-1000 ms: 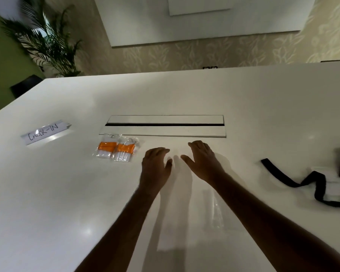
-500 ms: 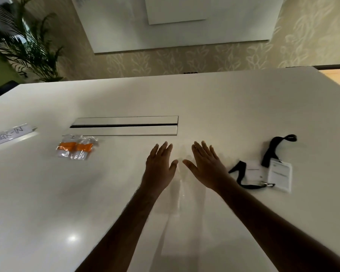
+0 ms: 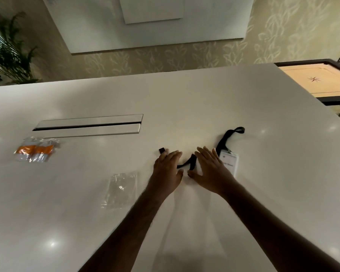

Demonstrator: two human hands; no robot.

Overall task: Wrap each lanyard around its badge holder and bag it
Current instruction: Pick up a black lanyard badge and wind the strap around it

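Your left hand (image 3: 168, 169) and right hand (image 3: 211, 169) lie flat, fingers straight, over the black lanyard (image 3: 227, 140); its strap runs up-right, and the badge holder (image 3: 229, 163) sits just beside your right hand, the nearer one.

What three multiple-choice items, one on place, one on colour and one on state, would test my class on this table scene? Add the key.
1. Where does the empty clear bag lie?
A. left of the left hand
B. right of the badge holder
C. on the cable slot

2. What colour is the lanyard by the hands?
A. orange
B. black
C. green

3. How is the right hand?
A. curled in a fist
B. fingers straight, palm down
C. pinching the bag

Key: 1 A, the bag lies flat on the table left of that hand. 2 B, the strap is black; orange shows only in the bagged badges. 3 B, its fingers lie extended over the strap.
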